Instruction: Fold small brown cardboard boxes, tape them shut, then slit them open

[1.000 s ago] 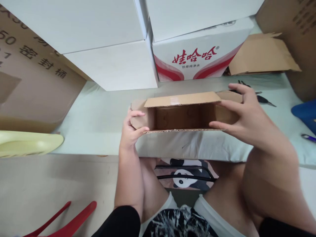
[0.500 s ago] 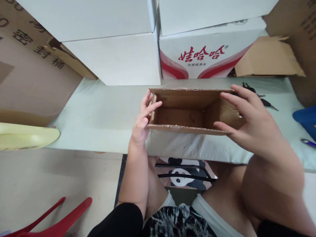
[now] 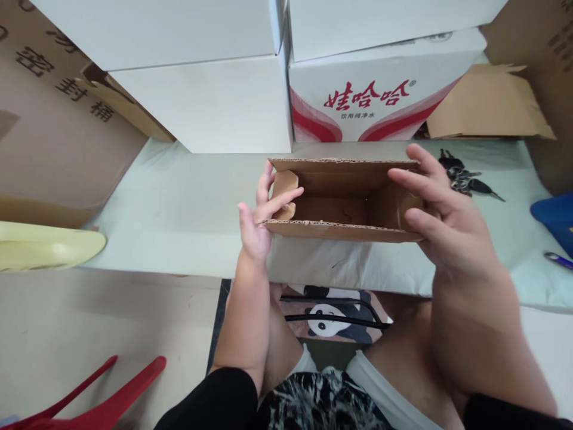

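A small brown cardboard box (image 3: 344, 233) with an open top is held between my two hands above the cloth-covered table. Its inside looks bare. My left hand (image 3: 259, 230) grips the left end, the thumb sticking out and a finger laid over the short left flap (image 3: 285, 182), which tilts inward. At the other end my right hand (image 3: 461, 224) clasps the box, its fingertips reaching in over the short right flap, which is partly hidden. Behind my right fingers lies a bunch of keys (image 3: 465, 177).
White cartons (image 3: 201, 107) and a carton with red lettering (image 3: 376, 101) are stacked at the back. An opened brown box (image 3: 487, 107) stands back right. A blue object (image 3: 555, 218) lies right, a yellow-green piece (image 3: 49, 245) left. Red legs (image 3: 120, 388) show on the floor.
My right hand has shifted left around the box's end, uncovering more of the keys. The left flap has tipped further inward under my left finger, and my left thumb has lifted outward.
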Action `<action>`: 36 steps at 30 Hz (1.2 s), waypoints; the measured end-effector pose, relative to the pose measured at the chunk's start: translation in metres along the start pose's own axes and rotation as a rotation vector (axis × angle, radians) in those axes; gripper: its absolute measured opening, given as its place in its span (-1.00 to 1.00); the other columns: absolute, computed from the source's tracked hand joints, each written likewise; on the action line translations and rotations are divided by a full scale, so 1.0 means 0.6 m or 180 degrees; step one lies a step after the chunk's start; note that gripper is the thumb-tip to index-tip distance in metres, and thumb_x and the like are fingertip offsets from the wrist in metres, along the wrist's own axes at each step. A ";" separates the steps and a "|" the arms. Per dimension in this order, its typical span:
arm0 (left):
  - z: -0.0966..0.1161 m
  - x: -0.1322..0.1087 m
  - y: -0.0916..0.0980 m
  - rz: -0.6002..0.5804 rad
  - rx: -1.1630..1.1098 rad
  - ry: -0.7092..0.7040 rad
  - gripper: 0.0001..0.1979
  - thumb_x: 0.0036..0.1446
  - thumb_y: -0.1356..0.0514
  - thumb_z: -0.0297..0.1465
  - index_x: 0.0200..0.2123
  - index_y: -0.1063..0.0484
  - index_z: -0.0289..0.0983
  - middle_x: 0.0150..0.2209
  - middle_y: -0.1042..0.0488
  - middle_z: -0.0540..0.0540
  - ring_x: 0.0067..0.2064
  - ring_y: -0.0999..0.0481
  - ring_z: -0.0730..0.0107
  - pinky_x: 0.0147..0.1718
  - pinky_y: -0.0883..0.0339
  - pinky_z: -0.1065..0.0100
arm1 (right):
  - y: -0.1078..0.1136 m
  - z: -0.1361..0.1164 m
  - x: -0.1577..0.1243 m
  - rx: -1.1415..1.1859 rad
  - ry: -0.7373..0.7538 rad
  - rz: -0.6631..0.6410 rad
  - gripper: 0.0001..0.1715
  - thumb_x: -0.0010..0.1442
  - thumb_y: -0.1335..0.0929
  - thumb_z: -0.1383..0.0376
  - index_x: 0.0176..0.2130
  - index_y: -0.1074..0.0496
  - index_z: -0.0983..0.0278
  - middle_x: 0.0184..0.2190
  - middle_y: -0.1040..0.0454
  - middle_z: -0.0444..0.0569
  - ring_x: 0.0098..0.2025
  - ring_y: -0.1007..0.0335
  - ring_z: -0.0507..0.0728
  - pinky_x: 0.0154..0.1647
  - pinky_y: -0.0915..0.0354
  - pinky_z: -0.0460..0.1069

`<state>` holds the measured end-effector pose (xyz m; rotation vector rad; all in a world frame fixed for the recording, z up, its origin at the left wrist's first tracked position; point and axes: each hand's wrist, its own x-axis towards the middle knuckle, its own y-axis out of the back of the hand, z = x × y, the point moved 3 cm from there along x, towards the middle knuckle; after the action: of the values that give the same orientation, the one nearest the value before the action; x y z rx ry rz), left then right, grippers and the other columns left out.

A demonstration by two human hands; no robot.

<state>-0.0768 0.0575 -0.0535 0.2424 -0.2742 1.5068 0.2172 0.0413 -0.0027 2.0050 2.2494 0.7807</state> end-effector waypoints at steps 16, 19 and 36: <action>-0.030 0.006 0.010 -0.0184 -0.0282 -0.0061 -0.45 0.12 -0.20 0.17 0.00 -0.63 -0.01 0.51 -0.08 0.14 0.56 0.07 -0.12 0.48 -0.08 0.01 | -0.055 0.039 0.011 0.1912 -0.0043 0.0558 -0.53 0.28 -0.36 -0.05 0.16 -0.44 -0.19 0.47 -0.16 -0.41 0.57 0.09 0.19 0.60 0.09 0.27; -0.025 0.008 0.007 -0.0181 -0.0169 0.0056 -0.38 0.20 -0.07 0.22 -0.10 -0.70 -0.07 0.53 -0.02 0.13 0.56 0.08 -0.16 0.49 -0.07 0.00 | -0.055 0.045 0.011 0.1719 -0.0231 0.0538 -0.56 0.29 -0.33 -0.12 0.09 -0.49 -0.13 0.52 -0.02 -0.44 0.60 0.18 0.24 0.61 0.11 0.30; -0.029 0.009 0.016 -0.0067 0.0860 -0.0360 -0.48 0.19 -0.27 0.13 -0.05 -0.62 -0.14 0.53 -0.05 -0.11 0.51 -0.11 -0.21 0.46 -0.08 -0.16 | -0.060 0.055 0.016 0.1757 -0.0021 0.0100 -0.26 0.10 -0.43 -0.26 0.20 -0.35 -0.19 0.31 -0.37 -0.20 0.33 -0.36 0.31 0.29 -0.42 0.32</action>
<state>-0.0856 0.0688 -0.0684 0.5452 -0.1566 1.5101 0.1938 0.0599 -0.0421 2.2348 2.6497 0.1495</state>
